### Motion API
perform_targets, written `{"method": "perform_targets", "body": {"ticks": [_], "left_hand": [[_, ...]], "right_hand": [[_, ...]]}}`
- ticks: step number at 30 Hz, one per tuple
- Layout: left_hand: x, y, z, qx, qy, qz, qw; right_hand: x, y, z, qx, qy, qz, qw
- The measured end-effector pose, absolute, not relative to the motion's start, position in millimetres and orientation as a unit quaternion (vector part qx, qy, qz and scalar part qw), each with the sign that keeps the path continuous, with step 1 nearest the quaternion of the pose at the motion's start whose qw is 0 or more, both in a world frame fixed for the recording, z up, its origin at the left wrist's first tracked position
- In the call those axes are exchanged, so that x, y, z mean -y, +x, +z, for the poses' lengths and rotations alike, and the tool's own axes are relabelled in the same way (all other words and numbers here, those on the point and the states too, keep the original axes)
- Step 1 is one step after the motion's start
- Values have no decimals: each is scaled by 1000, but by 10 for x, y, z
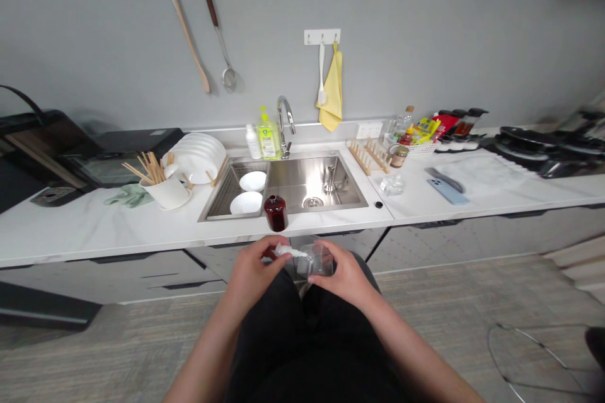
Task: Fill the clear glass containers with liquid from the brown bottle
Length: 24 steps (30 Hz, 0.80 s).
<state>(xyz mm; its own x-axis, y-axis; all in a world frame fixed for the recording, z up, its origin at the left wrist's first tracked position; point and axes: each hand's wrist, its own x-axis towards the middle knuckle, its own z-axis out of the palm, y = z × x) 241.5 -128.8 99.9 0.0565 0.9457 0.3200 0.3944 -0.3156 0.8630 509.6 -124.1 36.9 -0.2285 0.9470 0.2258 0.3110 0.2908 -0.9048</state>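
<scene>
Between the thumb and fingers of my left hand [258, 267] is a white pump head [289, 251], its narrow end pointing right. My right hand [345, 271] grips a clear plastic container [316, 259] from the right side. The pump's tip overlaps the container in view; whether it is inside or in front, I cannot tell. Both hands are above my lap, in front of the counter's edge. Just beyond them, a dark red-brown bottle [276, 213] with an uncapped neck stands upright at the sink's front rim.
Two white bowls [246, 203] sit in the left part of the sink [350, 203]. Behind it stand a faucet [285, 119] and a green soap bottle [268, 138]. Leftward are a chopstick holder [167, 192] and racked plates [196, 154]; rightward, a phone [447, 191] and a small black cap [379, 204].
</scene>
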Motion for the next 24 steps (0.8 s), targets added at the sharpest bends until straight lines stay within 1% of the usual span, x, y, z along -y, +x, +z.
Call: {"method": "perform_targets", "body": {"ticks": [4, 7, 11, 15, 17, 20, 22, 24], "left_hand": [[1357, 2240, 1037, -513, 664, 474, 268], [1363, 2098, 978, -514, 625, 497, 313], [1307, 1857, 766, -517, 515, 564, 387], [1171, 1379, 532, -530, 362, 659, 393], [1065, 1024, 449, -543, 307, 691, 366], [859, 443, 366, -584, 270, 714, 276], [699, 98, 323, -644, 269, 685, 207], [531, -171, 275, -715, 276, 626, 146]], "right_hand": [[1226, 5085, 382, 700, -466, 358, 405], [1195, 5059, 386, 699, -474, 363, 394], [1102, 5042, 310, 678, -457, 400, 414], [964, 5086, 168, 649, -438, 441, 438], [890, 5127, 110, 638, -441, 449, 444], [776, 5198, 60, 619, -448, 458, 454], [701, 5246, 47, 608, -450, 466, 459], [635, 5290, 47, 599, -454, 471, 462]]}}
